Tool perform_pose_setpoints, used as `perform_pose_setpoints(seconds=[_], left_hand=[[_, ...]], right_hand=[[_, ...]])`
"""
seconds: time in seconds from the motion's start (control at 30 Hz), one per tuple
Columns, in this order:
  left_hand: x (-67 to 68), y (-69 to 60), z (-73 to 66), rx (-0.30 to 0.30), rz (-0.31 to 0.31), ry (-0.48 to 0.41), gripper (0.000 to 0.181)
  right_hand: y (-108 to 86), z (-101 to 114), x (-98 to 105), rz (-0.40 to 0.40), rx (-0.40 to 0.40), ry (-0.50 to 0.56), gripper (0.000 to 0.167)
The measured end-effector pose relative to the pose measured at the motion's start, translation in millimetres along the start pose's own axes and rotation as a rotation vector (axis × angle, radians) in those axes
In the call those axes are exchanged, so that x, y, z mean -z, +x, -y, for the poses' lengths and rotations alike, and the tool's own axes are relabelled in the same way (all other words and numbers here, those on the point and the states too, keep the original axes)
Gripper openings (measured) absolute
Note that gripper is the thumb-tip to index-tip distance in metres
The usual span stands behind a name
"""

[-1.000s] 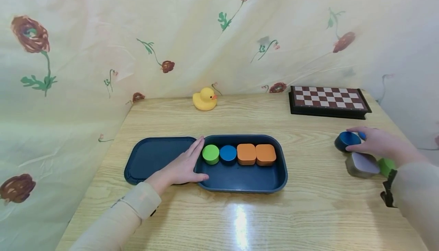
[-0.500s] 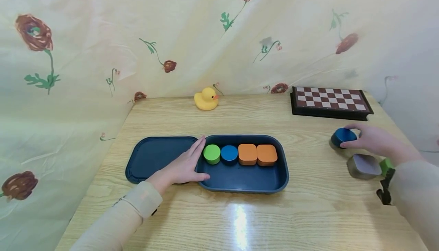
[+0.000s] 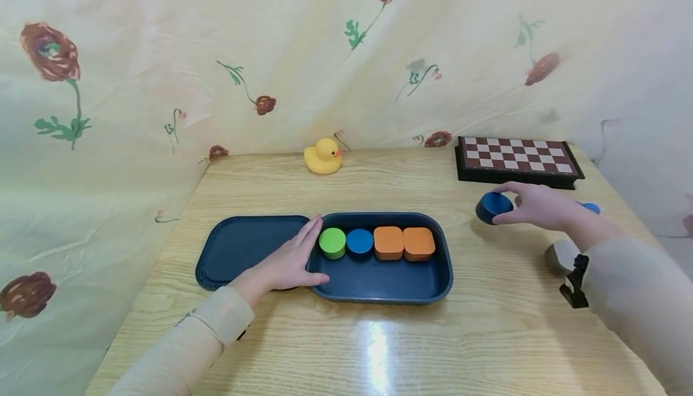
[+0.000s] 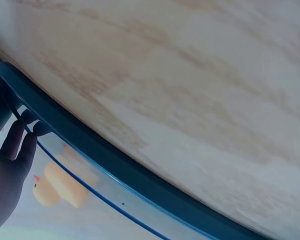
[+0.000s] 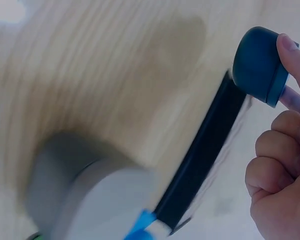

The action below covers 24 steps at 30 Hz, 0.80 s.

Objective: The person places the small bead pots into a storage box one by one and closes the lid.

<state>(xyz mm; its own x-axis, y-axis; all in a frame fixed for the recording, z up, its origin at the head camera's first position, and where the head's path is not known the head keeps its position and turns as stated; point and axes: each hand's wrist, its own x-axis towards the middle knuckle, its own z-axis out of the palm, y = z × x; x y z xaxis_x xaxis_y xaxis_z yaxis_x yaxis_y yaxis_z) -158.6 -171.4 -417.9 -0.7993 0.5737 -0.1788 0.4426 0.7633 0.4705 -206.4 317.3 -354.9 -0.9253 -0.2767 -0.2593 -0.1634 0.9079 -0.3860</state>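
My right hand pinches a blue jar across its sides; my left hand, fingers straight, touches the box, likely steadying it.

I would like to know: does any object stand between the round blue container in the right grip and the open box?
No object is visible between the held round container and the open box. Only the box's raised right rim probably needs clearing; the left grip is at the opposite side.
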Motion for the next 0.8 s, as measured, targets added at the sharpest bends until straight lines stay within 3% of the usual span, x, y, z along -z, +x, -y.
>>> perform_pose_setpoints(seconds=[0.37,0.57,0.8], left_hand=[[0.7,0.5,1.6,0.010,-0.006,0.005,0.108],[-0.4,0.2,1.9,0.012,-0.004,-0.002,0.108],[-2.2,0.8,3.2,-0.003,-0.014,0.000,0.107]], right_hand=[[8.8,70.1,6.0,0.032,0.140,-0.004,0.079],[11.5,91.3,2.0,0.040,0.211,-0.020,0.074],[15.1,111.6,-5.2,0.093,0.231,0.002,0.074]])
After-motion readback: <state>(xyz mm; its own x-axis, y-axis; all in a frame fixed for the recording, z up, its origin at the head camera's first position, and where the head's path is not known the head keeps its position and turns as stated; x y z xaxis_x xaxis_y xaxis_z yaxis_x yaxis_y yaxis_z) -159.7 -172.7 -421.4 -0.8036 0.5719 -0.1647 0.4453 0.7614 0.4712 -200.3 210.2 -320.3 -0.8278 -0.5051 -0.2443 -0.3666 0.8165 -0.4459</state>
